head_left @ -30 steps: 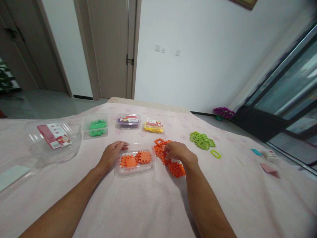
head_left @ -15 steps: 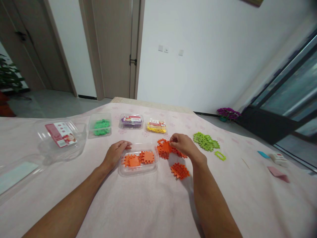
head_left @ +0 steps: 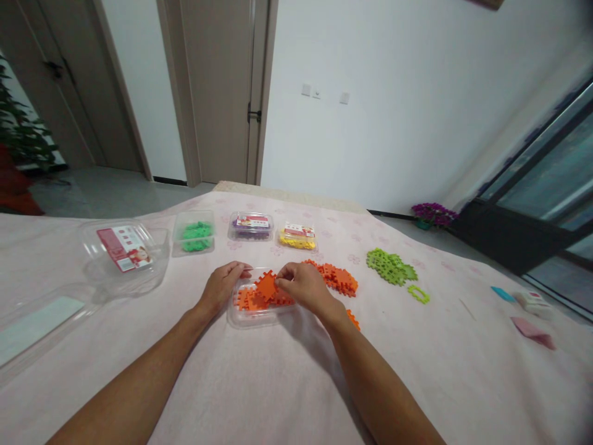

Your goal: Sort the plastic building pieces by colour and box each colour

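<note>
My left hand (head_left: 223, 285) holds the back left corner of a clear plastic box (head_left: 252, 322), its fingers bent over the rim. Several flat orange interlocking pieces (head_left: 246, 301) with notched edges lie inside the box. Over them, my right hand (head_left: 303, 285) pinches one orange notched piece (head_left: 265, 286), tilted up at its edge. Just right of the box is a pile of orange pieces (head_left: 341, 280), partly behind my right hand. My right wrist mostly hides a smaller orange pile (head_left: 353, 319) nearer to me.
Behind stand clear boxes of green pieces (head_left: 197, 237), purple pieces (head_left: 251, 229) and yellow pieces (head_left: 297, 241). Larger empty clear packaging (head_left: 157, 272) sits at left. A lime-green pile (head_left: 391, 267) and a lime frame (head_left: 419, 294) lie at right, with a pink cloth-like item (head_left: 532, 332) beyond.
My right hand has moved left from the orange pile to above the box, carrying an orange piece. My left hand stays at the box's rim. The view has shifted slightly.
</note>
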### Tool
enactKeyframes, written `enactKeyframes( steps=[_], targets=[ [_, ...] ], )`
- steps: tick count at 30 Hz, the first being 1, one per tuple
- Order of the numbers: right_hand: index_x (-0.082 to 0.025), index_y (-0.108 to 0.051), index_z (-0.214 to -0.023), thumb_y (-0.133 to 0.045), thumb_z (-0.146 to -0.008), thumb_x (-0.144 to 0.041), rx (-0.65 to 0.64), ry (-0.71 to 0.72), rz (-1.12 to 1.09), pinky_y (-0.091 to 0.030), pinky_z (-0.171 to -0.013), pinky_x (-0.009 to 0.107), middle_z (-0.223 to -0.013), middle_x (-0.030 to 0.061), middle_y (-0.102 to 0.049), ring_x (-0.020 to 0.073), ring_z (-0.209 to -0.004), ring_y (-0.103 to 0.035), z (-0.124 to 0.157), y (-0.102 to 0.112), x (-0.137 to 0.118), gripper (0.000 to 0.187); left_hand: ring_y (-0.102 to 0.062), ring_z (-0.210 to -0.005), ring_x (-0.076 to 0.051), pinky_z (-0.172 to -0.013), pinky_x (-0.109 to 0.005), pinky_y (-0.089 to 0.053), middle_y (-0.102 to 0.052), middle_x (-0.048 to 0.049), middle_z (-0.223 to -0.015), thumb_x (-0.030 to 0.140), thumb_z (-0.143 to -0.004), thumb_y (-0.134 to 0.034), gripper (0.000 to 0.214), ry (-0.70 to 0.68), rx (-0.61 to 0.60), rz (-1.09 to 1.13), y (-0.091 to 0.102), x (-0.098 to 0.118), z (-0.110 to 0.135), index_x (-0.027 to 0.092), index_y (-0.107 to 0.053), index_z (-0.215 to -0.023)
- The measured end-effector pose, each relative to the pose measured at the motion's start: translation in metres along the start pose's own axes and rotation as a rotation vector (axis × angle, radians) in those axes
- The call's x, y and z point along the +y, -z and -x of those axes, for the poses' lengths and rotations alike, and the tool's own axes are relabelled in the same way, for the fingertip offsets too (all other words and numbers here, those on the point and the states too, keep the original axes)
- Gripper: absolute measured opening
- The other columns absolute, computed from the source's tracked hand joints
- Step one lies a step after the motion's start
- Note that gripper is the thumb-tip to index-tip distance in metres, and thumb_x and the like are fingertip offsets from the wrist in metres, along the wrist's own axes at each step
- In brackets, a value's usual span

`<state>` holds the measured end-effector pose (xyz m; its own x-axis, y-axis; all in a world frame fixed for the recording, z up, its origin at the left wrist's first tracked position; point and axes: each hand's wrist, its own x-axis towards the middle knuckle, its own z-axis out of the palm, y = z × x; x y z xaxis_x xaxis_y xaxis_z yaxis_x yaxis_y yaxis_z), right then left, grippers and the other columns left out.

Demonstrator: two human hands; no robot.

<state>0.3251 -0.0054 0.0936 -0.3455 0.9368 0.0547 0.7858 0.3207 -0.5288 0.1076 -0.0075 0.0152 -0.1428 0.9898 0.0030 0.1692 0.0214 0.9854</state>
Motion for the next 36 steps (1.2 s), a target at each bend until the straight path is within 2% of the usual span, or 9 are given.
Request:
enactKeyframes(
  steps=[6,10,13,16,19,25,29,33,36],
  targets=[
    [-0.026,-0.074,-0.110,-0.058,-0.089,-0.038,-0.009,0.071,0.047,-0.046,-0.076,0.027,-0.102,0.0030,-0.077,0.0190,-0.092,-0.068,0.003,-0.004,-0.005,0.030,-0.067,-0.098,-0.029,-0.061,-0.030,-0.049,-0.075,-0.0120,-0.094,0.059,-0.083,-0.051,0.049,0.016,-0.004,0.020,-0.001,0.002,0.001,0.018,-0.072,-0.100],
    [-0.023,-0.075,-0.105,-0.057,-0.089,-0.031,0.053,0.080,0.051,-0.046,-0.079,0.027,-0.102,0.0038,-0.076,0.0182,-0.093,-0.068,0.000,0.022,0.007,0.026,-0.067,-0.099,-0.029,-0.059,-0.029,-0.049,-0.075,-0.0120,-0.097,0.059,-0.083,-0.051,0.049,0.038,-0.006,0.011,-0.001,0.005,0.004,0.018,-0.071,-0.102],
    [-0.023,-0.075,-0.102,-0.061,-0.084,-0.028,0.042,-0.023,0.170,-0.045,-0.074,0.027,-0.100,0.0047,-0.076,0.0190,-0.089,-0.067,0.004,0.054,0.025,0.023,-0.067,-0.099,-0.030,-0.059,-0.028,-0.049,-0.074,-0.0124,-0.097,0.059,-0.083,-0.051,0.049,0.039,-0.008,0.010,-0.001,0.006,0.004,0.018,-0.070,-0.101],
    [-0.024,-0.074,-0.104,-0.071,-0.074,-0.027,-0.082,-0.205,0.258,-0.044,-0.066,0.027,-0.097,0.0046,-0.075,0.0182,-0.079,-0.066,0.012,0.081,0.049,0.030,-0.066,-0.101,-0.029,-0.059,-0.028,-0.049,-0.074,-0.0128,-0.098,0.059,-0.083,-0.051,0.049,0.046,-0.014,0.011,0.000,0.005,0.003,0.017,-0.070,-0.101],
    [-0.026,-0.075,-0.101,-0.078,-0.062,-0.020,-0.204,-0.315,0.241,-0.043,-0.062,0.025,-0.091,0.0025,-0.073,0.0159,-0.072,-0.064,0.018,0.093,0.074,0.039,-0.066,-0.100,-0.029,-0.059,-0.028,-0.048,-0.074,-0.0130,-0.096,0.060,-0.081,-0.053,0.051,0.045,-0.007,0.015,0.001,0.001,0.000,0.017,-0.071,-0.101],
    [-0.028,-0.074,-0.100,-0.084,-0.052,-0.029,-0.354,-0.410,0.240,-0.042,-0.056,0.025,-0.081,0.0000,-0.071,0.0152,-0.062,-0.061,0.022,0.084,0.096,0.049,-0.068,-0.097,-0.030,-0.065,-0.031,-0.051,-0.075,-0.0132,-0.093,0.061,-0.078,-0.056,0.051,0.014,-0.001,0.024,0.002,-0.003,-0.004,0.016,-0.073,-0.098],
    [-0.026,-0.073,-0.090,-0.083,-0.052,-0.029,-0.441,-0.411,0.285,-0.041,-0.053,0.025,-0.076,-0.0011,-0.069,0.0161,-0.062,-0.061,0.023,0.070,0.097,0.039,-0.069,-0.094,-0.028,-0.075,-0.035,-0.052,-0.076,-0.0120,-0.089,0.058,-0.081,-0.055,0.048,-0.055,-0.002,0.007,0.003,-0.005,-0.006,0.016,-0.074,-0.094],
    [-0.024,-0.072,-0.086,-0.083,-0.052,-0.023,-0.518,-0.349,0.231,-0.041,-0.055,0.023,-0.075,-0.0022,-0.068,0.0147,-0.065,-0.060,0.021,0.062,0.098,0.036,-0.069,-0.093,-0.028,-0.075,-0.035,-0.051,-0.076,-0.0110,-0.088,0.057,-0.083,-0.053,0.046,-0.057,-0.006,0.000,0.003,-0.005,-0.005,0.017,-0.073,-0.095],
    [-0.022,-0.072,-0.082,-0.077,-0.058,-0.019,-0.526,-0.227,0.180,-0.037,-0.055,0.022,-0.073,-0.0035,-0.065,0.0123,-0.064,-0.056,0.020,0.063,0.095,0.025,-0.069,-0.092,-0.027,-0.075,-0.035,-0.052,-0.076,-0.0106,-0.087,0.056,-0.083,-0.053,0.046,-0.055,0.002,-0.012,0.003,-0.003,-0.003,0.017,-0.074,-0.095]
  ],
)
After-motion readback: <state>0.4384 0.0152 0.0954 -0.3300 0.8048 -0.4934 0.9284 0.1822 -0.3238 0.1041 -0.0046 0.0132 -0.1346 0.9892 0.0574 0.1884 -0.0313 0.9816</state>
